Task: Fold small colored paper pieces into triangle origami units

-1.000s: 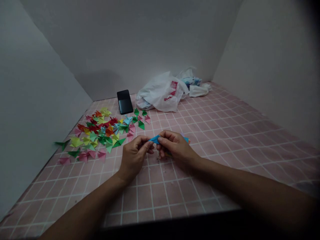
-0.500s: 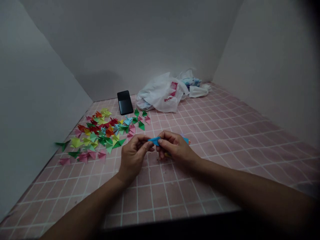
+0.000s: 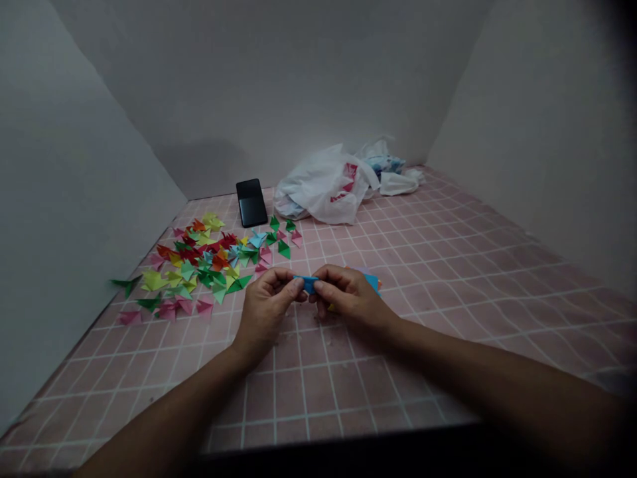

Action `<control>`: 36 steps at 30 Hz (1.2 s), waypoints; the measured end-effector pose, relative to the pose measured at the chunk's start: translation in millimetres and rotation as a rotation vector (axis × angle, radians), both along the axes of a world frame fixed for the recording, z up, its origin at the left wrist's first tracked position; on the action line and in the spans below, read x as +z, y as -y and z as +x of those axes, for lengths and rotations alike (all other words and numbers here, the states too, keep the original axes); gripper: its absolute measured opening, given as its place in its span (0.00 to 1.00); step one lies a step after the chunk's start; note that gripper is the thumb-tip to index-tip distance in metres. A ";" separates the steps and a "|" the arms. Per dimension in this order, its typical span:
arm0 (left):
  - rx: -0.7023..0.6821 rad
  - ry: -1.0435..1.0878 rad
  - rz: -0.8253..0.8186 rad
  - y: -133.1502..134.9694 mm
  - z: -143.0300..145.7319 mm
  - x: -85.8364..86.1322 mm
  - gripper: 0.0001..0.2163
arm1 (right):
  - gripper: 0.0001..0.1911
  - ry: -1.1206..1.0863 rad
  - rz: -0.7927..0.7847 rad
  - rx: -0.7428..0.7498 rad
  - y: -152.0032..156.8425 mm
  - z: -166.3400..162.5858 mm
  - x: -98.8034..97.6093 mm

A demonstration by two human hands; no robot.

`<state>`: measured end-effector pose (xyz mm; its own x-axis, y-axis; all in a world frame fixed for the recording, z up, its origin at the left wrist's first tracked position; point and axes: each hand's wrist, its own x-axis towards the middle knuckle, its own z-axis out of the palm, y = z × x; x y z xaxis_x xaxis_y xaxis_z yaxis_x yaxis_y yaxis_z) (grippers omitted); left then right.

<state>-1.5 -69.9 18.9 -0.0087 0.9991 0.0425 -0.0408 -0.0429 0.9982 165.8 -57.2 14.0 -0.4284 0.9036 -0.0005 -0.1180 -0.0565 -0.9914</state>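
Note:
A small piece of folded blue origami paper (image 3: 309, 285) is held level between my two hands above the table. My left hand (image 3: 269, 305) pinches its left end between thumb and fingers. On the other end, my right hand (image 3: 351, 299) has its thumb and forefinger closed. Fingertips cover much of the folds. Partly hidden behind my right hand lies a stack of coloured paper sheets (image 3: 371, 283), blue on top, with orange and yellow edges showing.
Many folded paper pieces (image 3: 204, 255) in red, green, yellow, pink and blue lie spread at the left. A black phone (image 3: 251, 203) leans near the back wall. White plastic bags (image 3: 323, 186) sit at the back. A pink tiled-pattern cloth (image 3: 423, 345) covers the table.
The left thumb and fingers have shifted onto the blue paper's left end, which stuck out pointed before. Both hands now grip it closer together. The whole view has shifted slightly.

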 end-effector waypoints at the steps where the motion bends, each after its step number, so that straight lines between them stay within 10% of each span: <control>1: -0.005 0.003 -0.006 0.1 0.1 0.0 0.07 | 0.13 -0.009 0.000 0.006 -0.4 0.5 -0.9; 36: -0.158 0.274 -0.161 -3.9 2.7 -6.8 0.11 | 0.12 0.113 0.108 -0.090 -0.9 -1.1 0.6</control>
